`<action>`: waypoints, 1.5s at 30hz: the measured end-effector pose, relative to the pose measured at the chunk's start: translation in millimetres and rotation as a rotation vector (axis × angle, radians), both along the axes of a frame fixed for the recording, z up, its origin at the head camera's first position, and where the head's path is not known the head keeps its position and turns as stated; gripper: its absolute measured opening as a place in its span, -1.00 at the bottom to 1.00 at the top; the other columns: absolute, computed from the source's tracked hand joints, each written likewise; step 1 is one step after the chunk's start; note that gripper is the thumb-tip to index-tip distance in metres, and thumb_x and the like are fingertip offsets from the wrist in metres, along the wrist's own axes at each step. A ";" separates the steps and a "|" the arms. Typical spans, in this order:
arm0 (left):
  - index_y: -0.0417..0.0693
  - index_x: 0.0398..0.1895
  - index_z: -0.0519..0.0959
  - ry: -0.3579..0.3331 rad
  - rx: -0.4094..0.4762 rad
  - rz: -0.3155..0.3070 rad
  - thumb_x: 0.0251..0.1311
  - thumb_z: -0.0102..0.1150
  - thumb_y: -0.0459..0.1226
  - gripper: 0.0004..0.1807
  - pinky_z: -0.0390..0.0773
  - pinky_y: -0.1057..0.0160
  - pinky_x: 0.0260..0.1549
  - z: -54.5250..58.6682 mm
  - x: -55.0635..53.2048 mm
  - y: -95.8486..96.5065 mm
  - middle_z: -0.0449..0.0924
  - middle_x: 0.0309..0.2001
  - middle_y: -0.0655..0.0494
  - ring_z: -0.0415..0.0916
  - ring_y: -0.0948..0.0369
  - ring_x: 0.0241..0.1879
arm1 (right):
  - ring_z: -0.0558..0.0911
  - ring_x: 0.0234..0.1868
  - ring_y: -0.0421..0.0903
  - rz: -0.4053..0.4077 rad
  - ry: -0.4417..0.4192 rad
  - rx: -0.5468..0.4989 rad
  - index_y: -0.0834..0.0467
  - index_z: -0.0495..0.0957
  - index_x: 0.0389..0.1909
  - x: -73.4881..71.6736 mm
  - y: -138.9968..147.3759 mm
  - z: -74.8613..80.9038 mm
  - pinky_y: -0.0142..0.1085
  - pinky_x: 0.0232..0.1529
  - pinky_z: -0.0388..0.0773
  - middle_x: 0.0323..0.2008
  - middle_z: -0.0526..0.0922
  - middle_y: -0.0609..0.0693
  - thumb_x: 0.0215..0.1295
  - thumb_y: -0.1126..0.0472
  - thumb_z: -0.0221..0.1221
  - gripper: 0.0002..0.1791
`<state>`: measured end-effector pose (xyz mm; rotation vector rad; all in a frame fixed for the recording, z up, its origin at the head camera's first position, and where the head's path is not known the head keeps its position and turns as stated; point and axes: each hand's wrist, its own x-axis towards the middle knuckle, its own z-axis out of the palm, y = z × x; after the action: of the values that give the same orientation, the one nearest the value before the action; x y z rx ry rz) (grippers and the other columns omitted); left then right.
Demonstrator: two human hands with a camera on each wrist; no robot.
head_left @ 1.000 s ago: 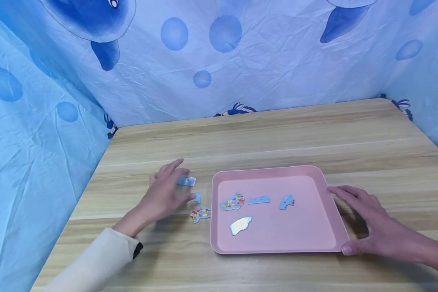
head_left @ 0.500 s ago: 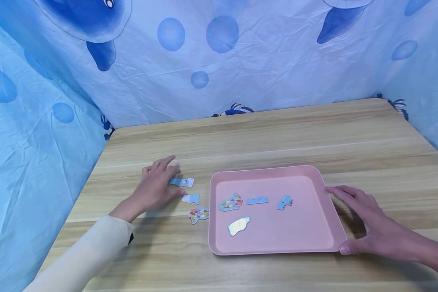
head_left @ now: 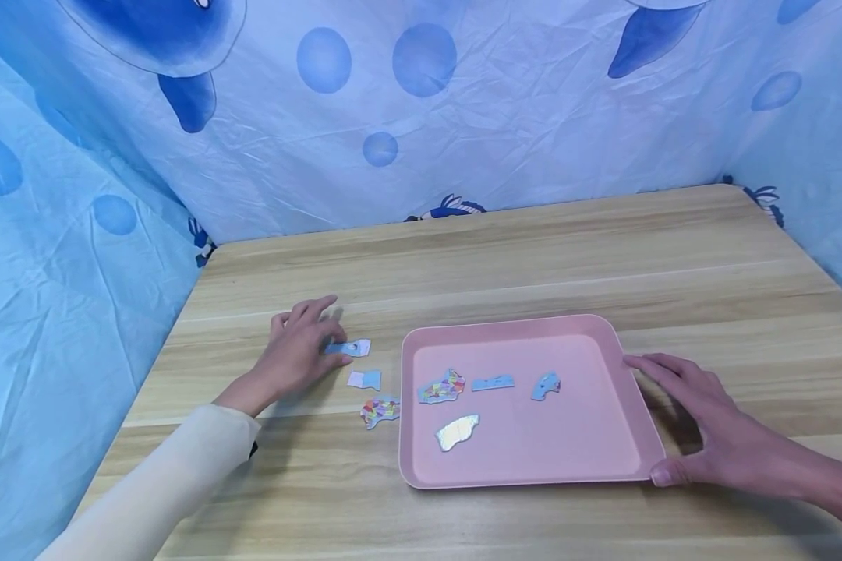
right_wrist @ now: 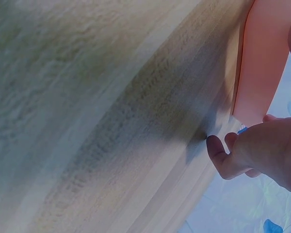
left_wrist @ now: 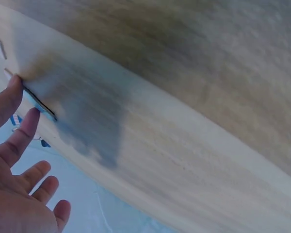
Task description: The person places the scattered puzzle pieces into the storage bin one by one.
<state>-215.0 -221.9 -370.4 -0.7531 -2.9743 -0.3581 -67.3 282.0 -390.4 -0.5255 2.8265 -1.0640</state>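
Observation:
My left hand (head_left: 289, 354) is low over the table, left of the pink tray (head_left: 575, 440). Its thumb and index finger pinch a blue strip-shaped puzzle piece (head_left: 358, 347) at its edges, with the other fingers raised. The left wrist view shows both fingertips at the thin piece (left_wrist: 41, 104) on the wood. Nearer the person lie a white-and-blue piece (head_left: 365, 379) and a colourful map piece (head_left: 380, 411), the latter right at the tray's left side. At the tray's right side, my right hand (head_left: 709, 425) touches the rim, index finger and thumb spread apart.
Inside the tray are a colourful map piece (head_left: 442, 387), a blue strip (head_left: 493, 382), a small curved blue piece (head_left: 546, 386) and a shiny pale piece (head_left: 458, 432). A blue patterned curtain (head_left: 421, 140) hangs behind the wooden table (head_left: 505, 265).
My left hand drew slightly left from above the pieces, uncovering the white-and-blue one, and its thumb and index finger closed on the blue strip. The right hand stayed at the tray.

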 end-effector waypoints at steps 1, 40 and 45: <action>0.01 -0.38 0.65 0.010 -0.003 -0.003 -0.04 0.47 -0.11 -0.77 0.05 -0.25 0.09 -0.2 -0.8 0.0 0.21 0.39 -0.18 0.10 -0.13 0.33 | -0.05 0.23 -0.29 0.001 -0.002 -0.002 -0.13 0.04 0.49 -0.1 -0.3 0.5 -0.32 -0.07 0.08 0.39 0.04 0.01 -0.31 0.02 0.57 0.27; 0.01 -0.62 0.62 -0.109 0.095 0.109 -0.05 0.47 -0.16 -0.79 -0.02 -0.15 0.14 -2.9 -5.3 2.9 0.18 0.38 -0.29 0.07 -0.10 0.35 | -0.04 0.20 -0.40 0.000 0.021 0.022 -0.11 0.05 0.49 1.2 -0.5 -0.1 -0.42 -0.12 0.10 0.38 0.07 -0.02 -0.32 -0.04 0.56 0.27; 0.03 -0.64 0.60 -0.142 0.076 0.128 -0.04 0.46 -0.14 -0.78 -0.03 -0.14 0.15 -1.5 -6.7 2.9 0.16 0.40 -0.28 0.04 -0.10 0.37 | -0.05 0.20 -0.40 0.001 0.016 0.015 -0.11 0.04 0.49 1.5 -0.6 0.1 -0.41 -0.10 0.08 0.38 0.06 0.00 -0.31 -0.01 0.56 0.27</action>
<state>-221.7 -219.0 -372.0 -0.5476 -3.0998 -0.5340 -65.8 281.4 -390.4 -0.5364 2.8455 -1.0416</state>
